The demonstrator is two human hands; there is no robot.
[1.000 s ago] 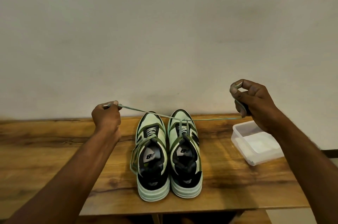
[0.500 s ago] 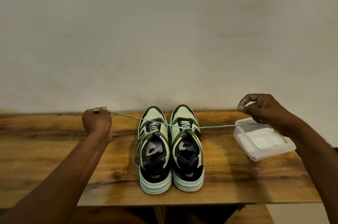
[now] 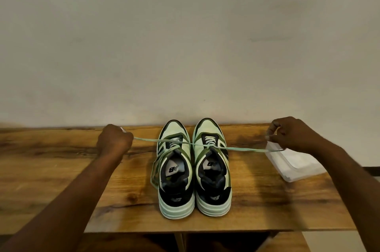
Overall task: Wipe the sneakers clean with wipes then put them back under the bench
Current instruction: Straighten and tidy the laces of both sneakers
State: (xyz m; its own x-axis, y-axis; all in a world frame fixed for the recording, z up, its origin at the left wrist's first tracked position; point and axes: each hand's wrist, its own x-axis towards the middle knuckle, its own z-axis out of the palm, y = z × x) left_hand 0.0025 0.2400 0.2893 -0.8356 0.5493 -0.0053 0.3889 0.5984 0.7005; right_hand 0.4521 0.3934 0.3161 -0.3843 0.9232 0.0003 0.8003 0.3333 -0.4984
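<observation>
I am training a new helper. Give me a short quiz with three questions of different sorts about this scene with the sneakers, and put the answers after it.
1. True or false: the left hand and the right hand each hold one end of the lace of the right sneaker.
2. Which is on the bench beside the right hand? A) a brush B) a clear plastic container C) a bottle
3. Fill in: the left sneaker stands ___ the right sneaker.

Key: 1 true; 2 B; 3 beside.
</observation>
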